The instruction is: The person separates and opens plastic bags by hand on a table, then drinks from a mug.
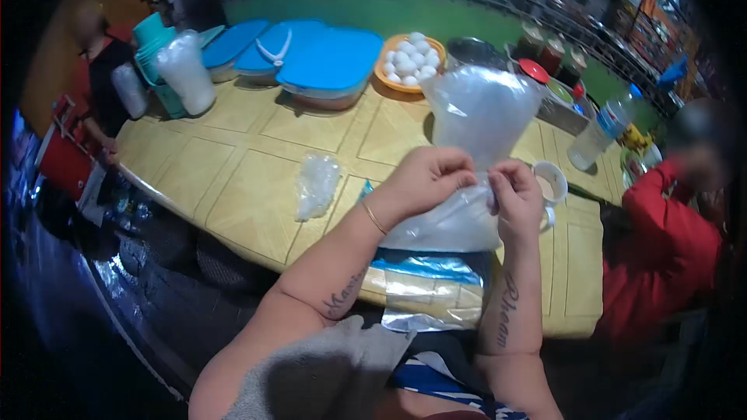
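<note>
The left hand (pixel 437 179) and right hand (pixel 519 198) both pinch a thin, clear plastic bag (pixel 486 113) above the yellow, square-patterned tabletop (pixel 253 175), near its front edge. The bag is already puffed out toward the far edge. I see no knot yet, and cannot tell if its mouth is open.

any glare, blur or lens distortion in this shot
In the head view, fisheye distortion bows the table edge and blackens the corners; in the head view, white glare streaks the clear plastic bag above the left hand and right hand; also in the head view, the red sleeve looks soft.
</note>
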The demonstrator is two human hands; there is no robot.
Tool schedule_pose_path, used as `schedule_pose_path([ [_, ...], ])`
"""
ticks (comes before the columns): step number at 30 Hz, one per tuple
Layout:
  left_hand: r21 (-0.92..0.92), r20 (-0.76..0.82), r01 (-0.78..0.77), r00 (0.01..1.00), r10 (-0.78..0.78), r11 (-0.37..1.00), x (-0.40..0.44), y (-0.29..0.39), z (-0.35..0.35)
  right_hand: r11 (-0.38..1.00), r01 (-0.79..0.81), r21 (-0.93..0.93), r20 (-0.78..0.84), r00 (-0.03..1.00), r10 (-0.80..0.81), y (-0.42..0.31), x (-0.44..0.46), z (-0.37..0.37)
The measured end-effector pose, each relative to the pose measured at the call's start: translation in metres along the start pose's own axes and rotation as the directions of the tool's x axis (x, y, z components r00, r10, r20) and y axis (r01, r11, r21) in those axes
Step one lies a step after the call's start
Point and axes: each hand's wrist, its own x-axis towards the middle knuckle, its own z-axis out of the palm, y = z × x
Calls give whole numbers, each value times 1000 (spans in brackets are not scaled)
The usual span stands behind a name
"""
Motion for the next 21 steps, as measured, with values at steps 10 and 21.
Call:
schedule_pose_path([
  [10, -284, 63, 72, 996, -56, 956, -5, 6, 0, 958, 116, 264, 255, 949, -185, 8, 5, -11],
  [21, -627, 96, -61, 983, 155, 776, -4, -2, -9, 932, -76, 354, 217, 976, -3, 7, 6, -25],
])
